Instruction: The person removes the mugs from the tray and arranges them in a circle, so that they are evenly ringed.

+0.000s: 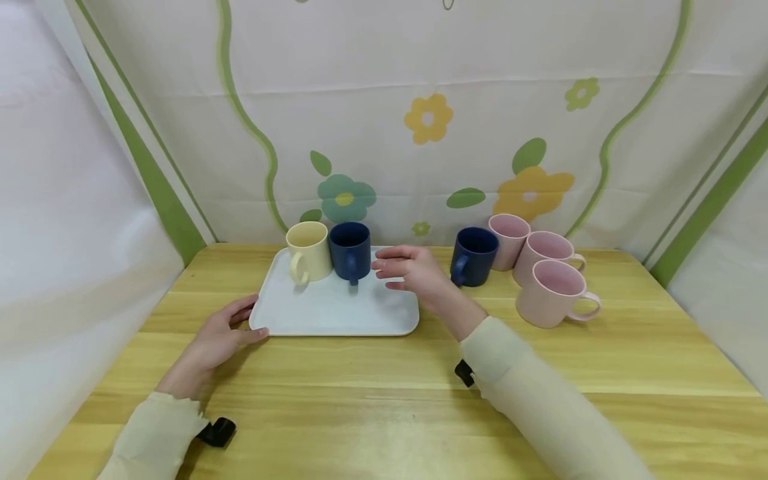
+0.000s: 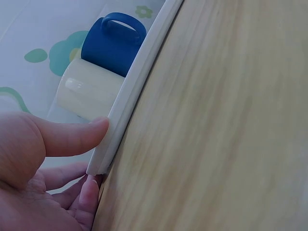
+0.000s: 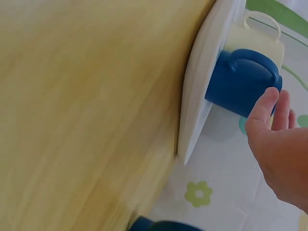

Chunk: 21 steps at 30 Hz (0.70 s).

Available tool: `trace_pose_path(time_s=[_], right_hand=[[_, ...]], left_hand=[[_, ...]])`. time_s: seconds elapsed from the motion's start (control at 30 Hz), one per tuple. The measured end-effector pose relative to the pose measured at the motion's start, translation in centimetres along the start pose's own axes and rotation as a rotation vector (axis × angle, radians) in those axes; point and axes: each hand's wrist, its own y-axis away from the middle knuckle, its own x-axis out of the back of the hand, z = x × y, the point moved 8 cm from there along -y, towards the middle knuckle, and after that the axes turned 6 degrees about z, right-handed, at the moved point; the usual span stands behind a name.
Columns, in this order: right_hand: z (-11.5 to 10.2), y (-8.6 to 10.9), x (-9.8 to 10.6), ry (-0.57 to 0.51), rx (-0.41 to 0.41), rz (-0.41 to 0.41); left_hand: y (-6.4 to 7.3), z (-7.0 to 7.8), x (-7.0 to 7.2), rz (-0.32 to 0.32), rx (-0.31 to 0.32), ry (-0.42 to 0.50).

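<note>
Left hand [image 1: 216, 337] pinching the white rectangular tray [image 1: 327, 317], right hand [image 1: 414, 270] loose (mug contact unclear), a cylindrical cream mug [image 1: 313, 252] and navy mug [image 1: 349, 248] stand aboard, four pink-or-navy mugs [image 1: 546, 300] outside.

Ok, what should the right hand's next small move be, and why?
Probably ease the right hand back from the blue mug on the tray: that mug stands upright beside the cream mug, and the hand looks open, not wrapped round it.
</note>
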Motion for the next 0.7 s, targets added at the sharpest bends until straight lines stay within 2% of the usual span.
trace_pose_path(time_s=[0.3,0.53,0.7], right_hand=[[1.0,-1.1,-2.1,-0.037,-0.055,0.012],[1.1,-2.0,-2.7,-0.025,-0.056,0.038],[1.3,-2.5,-3.3,-0.024,-0.064,0.011]], left_hand=[[-0.2,-0.2,0.0,0.002,-0.003,-0.027],[-0.2,0.0,0.1,0.007,-0.003,-0.018],[-0.2,0.0,0.0,0.001,0.005,-0.014]])
